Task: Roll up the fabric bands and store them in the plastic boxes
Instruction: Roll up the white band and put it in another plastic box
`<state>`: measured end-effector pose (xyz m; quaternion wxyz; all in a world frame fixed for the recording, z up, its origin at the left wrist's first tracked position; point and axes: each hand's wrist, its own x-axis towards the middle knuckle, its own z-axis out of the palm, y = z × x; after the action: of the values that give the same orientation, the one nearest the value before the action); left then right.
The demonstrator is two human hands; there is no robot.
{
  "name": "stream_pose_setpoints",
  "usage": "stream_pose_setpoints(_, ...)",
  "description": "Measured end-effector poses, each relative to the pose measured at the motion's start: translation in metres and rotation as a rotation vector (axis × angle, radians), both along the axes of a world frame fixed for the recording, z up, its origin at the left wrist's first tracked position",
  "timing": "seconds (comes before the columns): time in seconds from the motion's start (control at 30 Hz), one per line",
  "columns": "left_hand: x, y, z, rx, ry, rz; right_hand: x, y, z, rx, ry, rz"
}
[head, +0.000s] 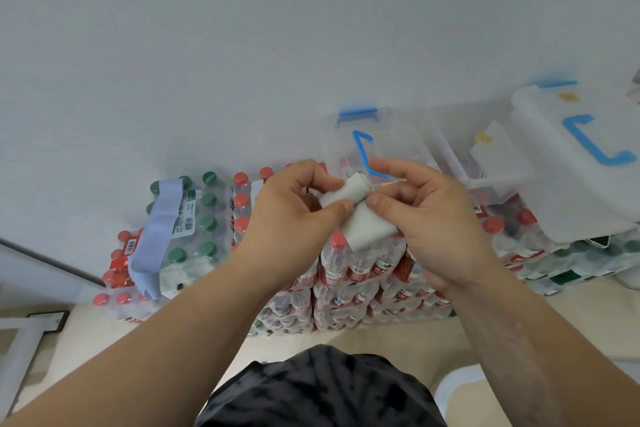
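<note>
A white fabric band (360, 218), partly rolled, is held between both hands above the stacked bottle packs. My left hand (294, 218) pinches its rolled end with thumb and fingers. My right hand (426, 218) pinches the same band from the right side. A pale blue band (157, 229) lies draped over the green-capped bottle pack at the left. A clear plastic box (374, 146) with a blue handle and latch sits just behind my hands. Another open clear box (485, 152) stands to its right.
Shrink-wrapped packs of red-capped bottles (349, 274) are stacked against the white wall, with a green-capped pack (194, 225) on the left. A white lid with a blue handle (585, 163) leans at the right. Pale floor lies below.
</note>
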<state>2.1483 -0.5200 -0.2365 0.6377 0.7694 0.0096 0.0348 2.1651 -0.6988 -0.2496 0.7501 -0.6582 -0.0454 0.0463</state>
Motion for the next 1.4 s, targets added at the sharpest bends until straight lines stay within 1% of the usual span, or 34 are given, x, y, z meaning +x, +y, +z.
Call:
stream_pose_setpoints(0.17,0.0,-0.005,-0.006,0.143,-0.137,-0.01,-0.005,-0.002,0.003,0.056,0.075,-0.026)
stream_pose_setpoints(0.23,-0.002,-0.008,-0.007,0.137,-0.154,-0.036,-0.007,-0.002,0.005,0.065,0.085,-0.044)
stream_pose_setpoints(0.3,-0.003,-0.009,-0.006,0.079,-0.163,-0.09,-0.007,-0.004,0.006,0.078,0.093,-0.072)
stream_pose_setpoints(0.37,-0.003,-0.007,-0.003,-0.061,-0.108,-0.148,-0.007,-0.006,0.007,0.098,0.088,-0.058)
stream_pose_setpoints(0.5,-0.005,-0.004,0.0,-0.377,0.137,-0.197,-0.007,-0.007,0.01,0.084,0.044,-0.023)
stream_pose_setpoints(0.63,-0.005,-0.005,0.002,-0.439,0.267,-0.214,-0.005,-0.005,0.01,0.039,0.02,-0.016)
stream_pose_setpoints(0.7,-0.003,-0.002,0.001,-0.421,0.284,-0.197,-0.005,-0.004,0.009,0.023,0.029,-0.026)
stream_pose_setpoints(0.83,0.001,0.002,-0.005,-0.333,0.246,-0.15,-0.005,0.003,0.004,0.006,0.083,-0.068)
stream_pose_setpoints(0.97,0.004,0.008,-0.012,-0.316,0.225,-0.081,-0.003,0.011,0.001,0.024,0.172,-0.141)
stream_pose_setpoints(1.07,0.005,0.012,-0.017,-0.298,0.201,-0.047,-0.001,0.02,0.0,0.027,0.203,-0.153)
stream_pose_setpoints(1.23,0.015,0.022,-0.026,-0.144,0.1,-0.008,0.004,0.038,0.0,0.02,0.19,-0.14)
stream_pose_setpoints(1.33,0.022,0.023,-0.03,-0.018,-0.007,-0.008,0.011,0.053,-0.001,0.008,0.197,-0.216)
stream_pose_setpoints(1.4,0.03,0.03,-0.029,0.022,-0.061,-0.061,0.017,0.06,0.0,-0.007,0.197,-0.271)
